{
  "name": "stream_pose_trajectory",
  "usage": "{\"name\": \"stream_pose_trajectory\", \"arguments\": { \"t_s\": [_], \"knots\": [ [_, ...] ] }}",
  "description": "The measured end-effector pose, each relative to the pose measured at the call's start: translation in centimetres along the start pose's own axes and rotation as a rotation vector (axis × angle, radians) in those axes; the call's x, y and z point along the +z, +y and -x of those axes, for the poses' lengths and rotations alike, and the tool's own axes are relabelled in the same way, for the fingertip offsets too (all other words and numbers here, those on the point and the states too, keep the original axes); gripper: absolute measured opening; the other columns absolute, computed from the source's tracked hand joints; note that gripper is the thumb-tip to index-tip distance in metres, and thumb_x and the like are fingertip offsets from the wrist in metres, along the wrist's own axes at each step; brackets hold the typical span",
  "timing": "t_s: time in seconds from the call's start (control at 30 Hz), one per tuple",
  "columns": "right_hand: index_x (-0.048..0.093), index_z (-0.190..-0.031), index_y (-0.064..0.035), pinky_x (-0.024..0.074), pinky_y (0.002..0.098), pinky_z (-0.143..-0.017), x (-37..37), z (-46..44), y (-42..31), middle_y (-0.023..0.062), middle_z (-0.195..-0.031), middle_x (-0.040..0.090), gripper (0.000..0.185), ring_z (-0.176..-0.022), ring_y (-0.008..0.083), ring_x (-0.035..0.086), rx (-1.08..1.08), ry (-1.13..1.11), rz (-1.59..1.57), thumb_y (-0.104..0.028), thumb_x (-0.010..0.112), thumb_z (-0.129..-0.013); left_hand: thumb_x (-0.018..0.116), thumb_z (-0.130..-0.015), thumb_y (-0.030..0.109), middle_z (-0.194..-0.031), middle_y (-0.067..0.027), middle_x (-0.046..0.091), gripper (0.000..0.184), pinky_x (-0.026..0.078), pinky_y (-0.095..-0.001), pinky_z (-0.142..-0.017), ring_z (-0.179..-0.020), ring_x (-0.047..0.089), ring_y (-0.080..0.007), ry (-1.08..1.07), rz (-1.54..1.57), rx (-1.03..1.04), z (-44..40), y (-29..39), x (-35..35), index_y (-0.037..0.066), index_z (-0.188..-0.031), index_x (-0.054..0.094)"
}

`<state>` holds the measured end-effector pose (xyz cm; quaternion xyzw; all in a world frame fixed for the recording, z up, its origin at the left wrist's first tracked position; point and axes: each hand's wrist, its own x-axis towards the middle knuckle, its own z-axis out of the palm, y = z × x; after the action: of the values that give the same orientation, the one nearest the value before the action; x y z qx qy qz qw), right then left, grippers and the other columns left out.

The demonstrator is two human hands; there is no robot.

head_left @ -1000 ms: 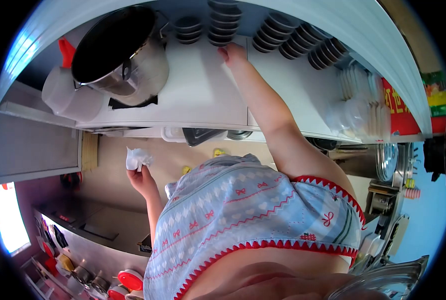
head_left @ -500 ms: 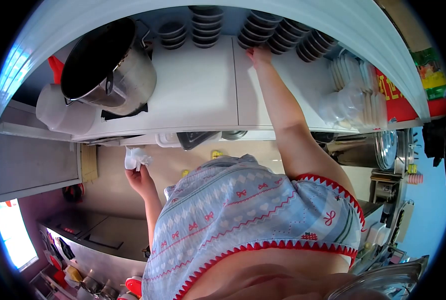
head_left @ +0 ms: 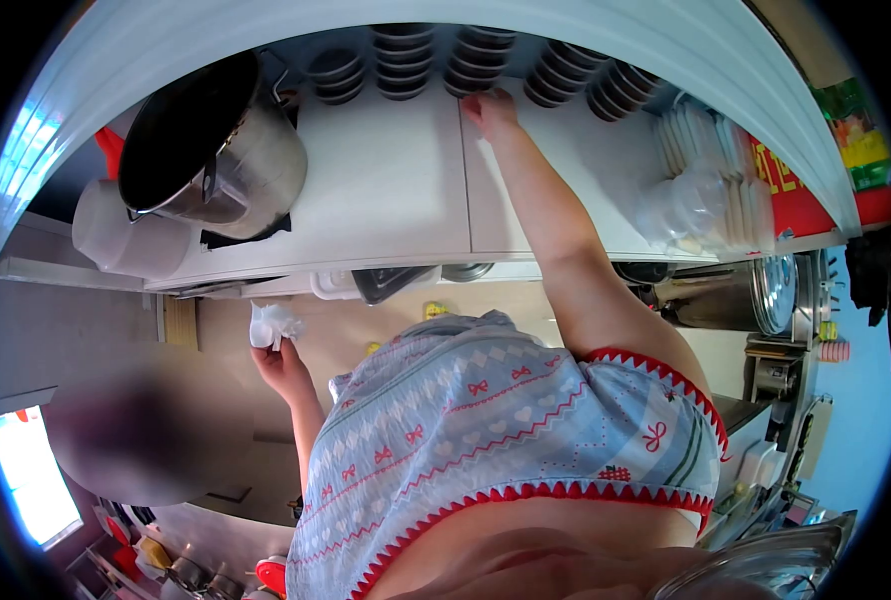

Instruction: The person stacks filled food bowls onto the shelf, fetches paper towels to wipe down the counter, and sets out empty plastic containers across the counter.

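Observation:
My right hand [head_left: 489,112] reaches to the back of the white counter, its fingers curled against the bottom of a stack of dark, round, pale-rimmed tubs [head_left: 479,62]. Just how the fingertips grip the stack is hidden. Similar stacks stand on both sides: tubs [head_left: 403,62] to its left, and tubs [head_left: 564,72] to its right across a gap. Held low in front of the counter, my left hand [head_left: 284,368] is closed on a crumpled white tissue [head_left: 274,325].
A large steel pot [head_left: 216,150] stands on the counter's left, beside a translucent plastic container [head_left: 126,225]. Clear plastic containers [head_left: 701,190] are piled at the right. A dark blurred shape [head_left: 136,440] fills part of the lower left.
My right hand and the stack at it have moved left, widening the gap to the stack on the right. The dark blurred shape has come into view at lower left. My left hand has hardly moved.

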<state>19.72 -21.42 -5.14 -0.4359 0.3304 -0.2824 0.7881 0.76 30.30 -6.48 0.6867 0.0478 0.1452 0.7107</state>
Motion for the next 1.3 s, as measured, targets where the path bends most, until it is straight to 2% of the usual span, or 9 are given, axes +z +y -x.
{"name": "stream_pose_trajectory", "arguments": {
  "t_s": [0.07,0.13,0.2,0.5,0.73,0.8,1.13,1.2,1.3],
  "knots": [
    [0.038,-0.125,-0.0088,0.0569,0.0495,-0.072,-2.5,-1.1,-0.6,0.0185,-0.100,0.056,0.034,-0.078,0.0299,0.062,0.166,-0.060,-0.129,-0.008,0.047,-0.092,0.054,-0.085,-0.005,-0.112,-0.0088,0.059,0.031,0.044,-0.0285,-0.090,-0.100,0.057,-0.0156,-0.008,0.003,0.000,-0.1,-0.2,-0.1,-0.002,-0.116,0.051],
    [0.042,-0.124,-0.0054,0.0577,0.0474,-0.079,-5.1,-0.9,-1.6,0.0144,-0.104,0.057,0.031,-0.086,0.0307,0.062,-0.029,0.139,-0.053,-0.018,0.039,-0.096,0.054,-0.084,-0.007,-0.113,-0.0096,0.058,0.034,0.045,-0.0288,-0.091,-0.102,0.057,-0.0165,-0.015,0.008,0.003,-0.2,0.0,-0.2,-0.003,-0.118,0.050],
    [0.046,-0.121,-0.0047,0.0577,0.0461,-0.081,-7.5,-1.3,-3.9,0.0124,-0.100,0.059,0.029,-0.087,0.0295,0.061,0.005,0.242,-0.239,-0.019,0.038,-0.097,0.054,-0.084,-0.007,-0.113,-0.0098,0.058,0.033,0.045,-0.0291,-0.091,-0.101,0.057,-0.0167,0.011,0.015,0.009,-0.3,0.3,-0.1,-0.003,-0.117,0.050],
    [0.053,-0.103,0.0059,0.0611,0.0412,-0.068,-9.6,-5.4,-6.3,0.0187,-0.094,0.061,0.022,-0.078,0.0285,0.064,-0.056,0.276,-0.039,0.003,0.041,-0.085,0.054,-0.085,-0.006,-0.113,-0.0096,0.058,0.032,0.044,-0.0291,-0.091,-0.102,0.057,-0.0164,-0.029,0.000,-0.008,-0.2,0.1,-0.1,-0.003,-0.117,0.049],
    [0.052,-0.102,0.0087,0.0611,0.0398,-0.067,-7.7,-5.8,-4.4,0.0216,-0.094,0.060,0.021,-0.077,0.0304,0.064,0.009,0.226,-0.087,0.005,0.041,-0.085,0.054,-0.085,-0.005,-0.113,-0.0095,0.058,0.032,0.043,-0.0293,-0.092,-0.103,0.056,-0.0168,-0.047,0.008,-0.015,0.0,0.0,-0.3,-0.003,-0.117,0.049],
    [0.048,-0.110,0.0053,0.0585,0.0457,-0.072,-6.4,-4.8,-4.3,0.0239,-0.100,0.057,0.025,-0.083,0.0353,0.062,0.026,0.255,-0.044,0.007,0.038,-0.087,0.054,-0.086,-0.005,-0.113,-0.0095,0.058,0.032,0.043,-0.0297,-0.092,-0.103,0.056,-0.0173,-0.035,0.002,-0.011,0.1,-0.2,-0.4,-0.003,-0.117,0.049],
    [0.047,-0.113,0.0031,0.0574,0.0489,-0.071,-7.1,-4.8,-3.6,0.0210,-0.103,0.057,0.023,-0.082,0.0326,0.063,0.062,0.172,-0.092,-0.001,0.041,-0.091,0.055,-0.085,-0.004,-0.113,-0.0095,0.058,0.033,0.044,-0.0307,-0.092,-0.103,0.056,-0.0178,-0.063,-0.044,-0.035,-0.1,-0.9,-0.2,-0.003,-0.117,0.050],
    [0.052,-0.104,0.0067,0.0583,0.0470,-0.077,-7.4,-3.4,-4.5,0.0203,-0.092,0.060,0.018,-0.083,0.0326,0.063,0.068,0.058,-0.035,-0.004,0.042,-0.093,0.055,-0.085,-0.005,-0.114,-0.0093,0.058,0.033,0.044,-0.0307,-0.092,-0.103,0.056,-0.0176,-0.080,-0.028,-0.025,-0.3,-1.1,0.3,-0.002,-0.118,0.050],
    [0.051,-0.108,0.0049,0.0569,0.0480,-0.080,-9.1,-3.0,-5.6,0.0205,-0.099,0.059,0.023,-0.084,0.0320,0.063,0.012,0.236,-0.070,-0.012,0.043,-0.094,0.055,-0.086,-0.003,-0.111,-0.0080,0.059,0.032,0.044,-0.0293,-0.090,-0.100,0.056,-0.0156,-0.079,-0.041,0.002,-0.5,-0.5,1.2,-0.002,-0.118,0.051]
  ]
}}
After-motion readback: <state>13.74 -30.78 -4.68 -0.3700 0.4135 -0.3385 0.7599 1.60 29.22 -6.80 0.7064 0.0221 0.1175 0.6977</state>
